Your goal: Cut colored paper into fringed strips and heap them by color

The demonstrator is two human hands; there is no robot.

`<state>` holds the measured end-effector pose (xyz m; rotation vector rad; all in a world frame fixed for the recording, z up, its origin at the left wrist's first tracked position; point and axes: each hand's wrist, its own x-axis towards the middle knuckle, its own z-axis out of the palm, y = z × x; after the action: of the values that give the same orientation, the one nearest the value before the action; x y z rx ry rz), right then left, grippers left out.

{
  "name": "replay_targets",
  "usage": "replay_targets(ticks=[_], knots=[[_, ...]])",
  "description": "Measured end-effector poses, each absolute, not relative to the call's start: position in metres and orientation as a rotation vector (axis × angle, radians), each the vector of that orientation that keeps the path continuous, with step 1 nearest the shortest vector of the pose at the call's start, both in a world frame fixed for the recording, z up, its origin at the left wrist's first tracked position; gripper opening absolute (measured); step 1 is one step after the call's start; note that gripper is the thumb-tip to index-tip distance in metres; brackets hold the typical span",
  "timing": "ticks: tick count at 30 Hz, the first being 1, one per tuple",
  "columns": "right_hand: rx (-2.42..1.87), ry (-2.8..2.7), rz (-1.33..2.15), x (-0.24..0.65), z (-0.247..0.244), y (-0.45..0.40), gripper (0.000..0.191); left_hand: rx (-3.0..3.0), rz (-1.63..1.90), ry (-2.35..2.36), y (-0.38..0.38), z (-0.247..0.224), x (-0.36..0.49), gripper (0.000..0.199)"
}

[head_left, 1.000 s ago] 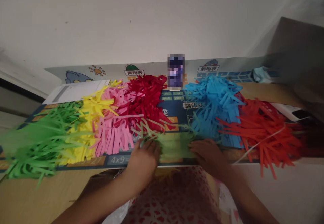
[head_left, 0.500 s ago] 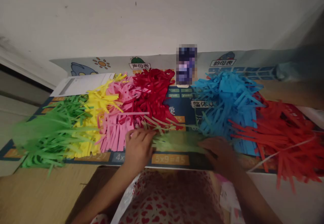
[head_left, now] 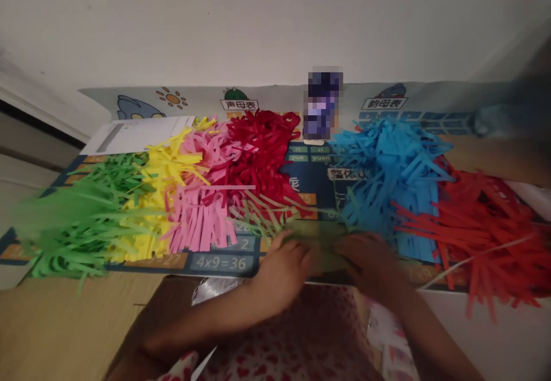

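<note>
My left hand and my right hand curl over an olive-green paper fringe at the near edge of a printed multiplication mat. Its cut strips fan out away from me, touching the pink fringe. Further fringes lie across the mat: bright green, yellow, dark red, blue and orange-red. My hands hide most of the olive paper's solid band.
A white paper sheet lies at the mat's far left corner. A pixelated upright object stands behind the mat, before a printed wall chart. A wooden tabletop extends to the left, and patterned cloth lies below the table edge.
My left hand has slid right along the olive-green paper, closer to my right hand. The paper's band looks narrower between them, and the camera view has shifted slightly.
</note>
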<state>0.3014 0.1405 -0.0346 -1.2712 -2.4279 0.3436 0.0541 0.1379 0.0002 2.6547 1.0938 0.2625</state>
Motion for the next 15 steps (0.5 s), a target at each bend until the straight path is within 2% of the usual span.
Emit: replay_targets(ticks=[5,7,10,12,15], knots=[[-1.364,-2.301,0.498,0.309,-0.038,0.142,0.02,2.503,0.338,1.198,0.158,-0.008,0.041,0.018],[-1.436,-2.229,0.595,0.306,-0.036,0.148,0.023,2.44,0.347,1.222,0.168,-0.002,0.032,0.016],[-1.63,-2.178,0.651,0.296,-0.028,0.163,0.032,2.397,0.248,1.334,0.184,0.007,0.032,0.028],[-1.76,-2.199,0.613,0.289,-0.024,0.173,0.028,2.411,0.183,1.426,0.192,0.007,0.036,0.036],[-1.863,-2.233,0.596,0.281,-0.02,0.183,0.023,2.451,0.146,1.498,0.2,0.003,0.041,0.034]])
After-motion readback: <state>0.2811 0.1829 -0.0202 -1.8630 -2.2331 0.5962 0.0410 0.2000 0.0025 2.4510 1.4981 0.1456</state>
